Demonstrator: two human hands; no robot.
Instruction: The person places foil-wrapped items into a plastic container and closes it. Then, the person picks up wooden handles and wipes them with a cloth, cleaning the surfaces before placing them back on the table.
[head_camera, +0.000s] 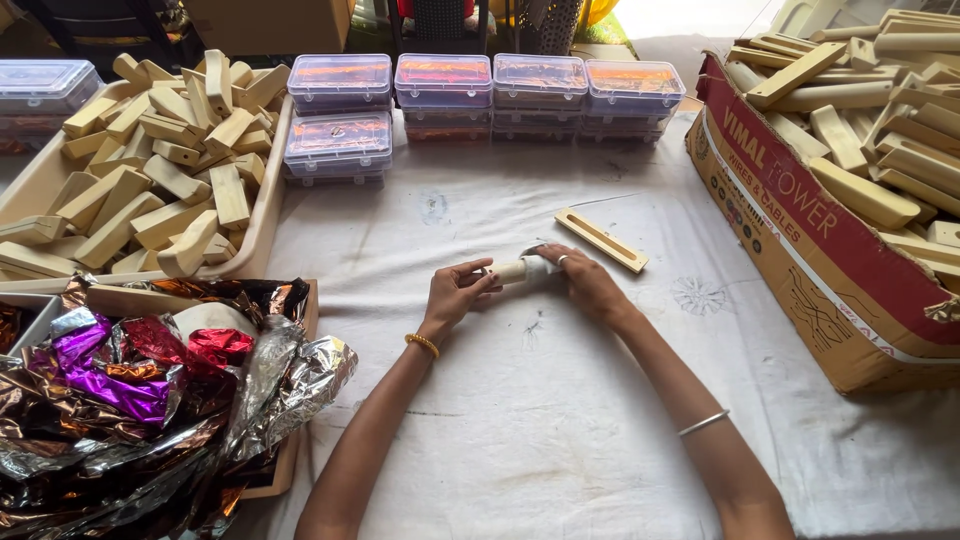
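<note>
Both my hands meet at the middle of a white cloth. My left hand (455, 292) grips one end of a small pale wooden block (510, 271). My right hand (585, 282), with a ring on one finger, grips the other end, where a piece of white wrapping covers the block. A flat wooden piece with a long slot (601, 240) lies on the cloth just beyond my right hand, untouched.
A tray (262, 205) heaped with pale wooden blocks stands at the left. Crumpled shiny foil sheets (130, 385) fill a box at the near left. Clear plastic boxes (440, 85) line the far edge. A cardboard box (800, 235) of wooden blocks stands at the right.
</note>
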